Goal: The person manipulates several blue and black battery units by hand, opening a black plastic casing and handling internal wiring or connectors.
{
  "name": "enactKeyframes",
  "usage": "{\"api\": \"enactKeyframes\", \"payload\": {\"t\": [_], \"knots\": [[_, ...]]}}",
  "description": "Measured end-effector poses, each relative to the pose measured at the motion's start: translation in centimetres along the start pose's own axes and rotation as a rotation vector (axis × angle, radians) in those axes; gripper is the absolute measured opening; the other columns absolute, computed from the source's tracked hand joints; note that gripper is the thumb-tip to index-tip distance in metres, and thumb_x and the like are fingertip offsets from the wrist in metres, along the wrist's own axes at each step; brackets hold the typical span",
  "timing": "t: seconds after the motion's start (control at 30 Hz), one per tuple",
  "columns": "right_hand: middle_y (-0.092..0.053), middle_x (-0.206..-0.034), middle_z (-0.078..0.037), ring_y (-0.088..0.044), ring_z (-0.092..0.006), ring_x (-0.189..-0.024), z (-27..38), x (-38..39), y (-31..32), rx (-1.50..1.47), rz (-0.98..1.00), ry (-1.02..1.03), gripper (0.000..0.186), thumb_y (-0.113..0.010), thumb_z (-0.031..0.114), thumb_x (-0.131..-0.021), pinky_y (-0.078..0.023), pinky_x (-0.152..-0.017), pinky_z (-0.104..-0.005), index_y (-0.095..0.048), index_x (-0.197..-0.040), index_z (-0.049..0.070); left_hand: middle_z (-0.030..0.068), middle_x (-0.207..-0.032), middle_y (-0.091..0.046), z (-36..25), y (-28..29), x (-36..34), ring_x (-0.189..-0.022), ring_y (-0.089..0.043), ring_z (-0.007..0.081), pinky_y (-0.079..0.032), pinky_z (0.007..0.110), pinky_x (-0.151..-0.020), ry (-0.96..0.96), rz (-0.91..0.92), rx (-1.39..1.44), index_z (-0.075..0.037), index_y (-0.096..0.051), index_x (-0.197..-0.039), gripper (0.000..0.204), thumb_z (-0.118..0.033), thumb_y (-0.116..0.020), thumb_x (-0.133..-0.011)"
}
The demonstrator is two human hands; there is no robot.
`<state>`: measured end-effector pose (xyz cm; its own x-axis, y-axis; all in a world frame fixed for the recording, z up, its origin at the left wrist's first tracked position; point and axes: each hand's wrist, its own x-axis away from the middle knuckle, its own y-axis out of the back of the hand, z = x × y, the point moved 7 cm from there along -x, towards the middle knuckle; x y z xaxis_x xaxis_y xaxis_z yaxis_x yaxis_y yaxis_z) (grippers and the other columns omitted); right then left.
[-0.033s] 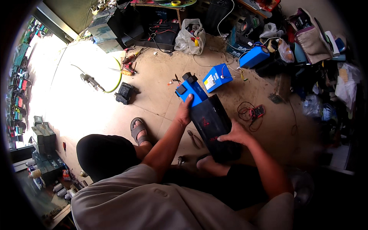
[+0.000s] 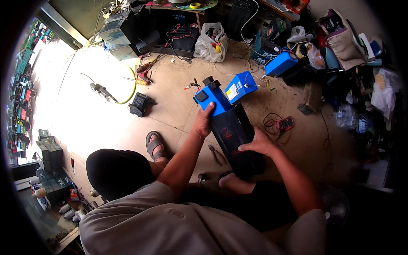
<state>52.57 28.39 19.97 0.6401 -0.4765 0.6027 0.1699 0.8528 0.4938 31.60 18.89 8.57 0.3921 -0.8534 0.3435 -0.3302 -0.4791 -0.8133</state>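
My left hand (image 2: 205,121) grips the far end of the black case (image 2: 231,134), thumb on the blue battery (image 2: 216,98) sticking out; my right hand (image 2: 261,143) grasps the case's right side, left of a red meter (image 2: 284,124)

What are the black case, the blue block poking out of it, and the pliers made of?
Black case: probably hard plastic, smooth with a dull sheen and red markings; painted metal can't be ruled out.
Blue block: glossy, bright blue skin, likely plastic film wrap; what's inside is hidden.
Pliers: likely steel, judging by the greyish look; too small to tell the handle covering.
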Motion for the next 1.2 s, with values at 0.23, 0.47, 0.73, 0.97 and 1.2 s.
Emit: {"api": "enactKeyframes", "payload": {"t": [0.23,0.47,0.73,0.97,1.2], "knots": [[-0.063,-0.143,-0.017,-0.06,-0.0308,-0.135,4.2,-7.8,-3.4,-0.243,-0.207,0.413,0.112,-0.099,0.018,-0.059,-0.049,-0.114,-0.0398,-0.042,-0.154,0.003,0.0068,-0.124,-0.073,-12.8,-10.4,4.0,-0.114,-0.068,0.0181,-0.055,0.037,-0.103,-0.262,0.235,-0.709,-0.002,-0.062,-0.137,0.075,-0.009,-0.098,-0.071],[-0.061,-0.147,-0.014,-0.06,-0.0281,-0.136,2.2,-11.1,-7.5,-0.265,-0.205,0.375,0.108,-0.098,0.014,-0.06,-0.05,-0.114,-0.0389,-0.043,-0.153,0.008,0.0073,-0.129,-0.071,-11.4,-8.3,6.0,-0.117,-0.067,0.0166,-0.054,0.037,-0.105,-0.349,0.248,-1.129,-0.002,-0.059,-0.138,0.083,-0.013,-0.1,-0.067],[-0.063,-0.14,-0.014,-0.061,-0.0284,-0.132,1.1,-10.0,-8.4,-0.314,-0.184,0.387,0.108,-0.1,0.021,-0.061,-0.05,-0.112,-0.039,-0.041,-0.151,0.006,0.0078,-0.125,-0.072,-9.3,-8.0,7.7,-0.114,-0.068,0.0176,-0.055,0.035,-0.103,-0.378,0.178,-1.259,-0.003,-0.057,-0.135,0.077,-0.017,-0.099,-0.071],[-0.064,-0.141,-0.014,-0.062,-0.0288,-0.132,3.4,-7.0,-6.5,-0.208,-0.285,0.525,0.107,-0.1,0.024,-0.06,-0.05,-0.112,-0.0389,-0.044,-0.149,0.006,0.0101,-0.124,-0.073,-9.6,-8.3,8.3,-0.116,-0.07,0.0198,-0.056,0.036,-0.104,-0.491,0.135,-1.314,-0.002,-0.057,-0.136,0.083,-0.014,-0.101,-0.067],[-0.063,-0.141,-0.015,-0.061,-0.0298,-0.133,5.7,-6.3,-4.9,-0.188,-0.286,0.568,0.105,-0.099,0.024,-0.061,-0.049,-0.113,-0.0382,-0.045,-0.15,0.005,0.0094,-0.124,-0.072,-12.0,-11.9,9.7,-0.113,-0.069,0.0185,-0.056,0.035,-0.102,-0.499,0.16,-1.383,-0.002,-0.056,-0.135,0.084,-0.021,-0.101,-0.067]]}}
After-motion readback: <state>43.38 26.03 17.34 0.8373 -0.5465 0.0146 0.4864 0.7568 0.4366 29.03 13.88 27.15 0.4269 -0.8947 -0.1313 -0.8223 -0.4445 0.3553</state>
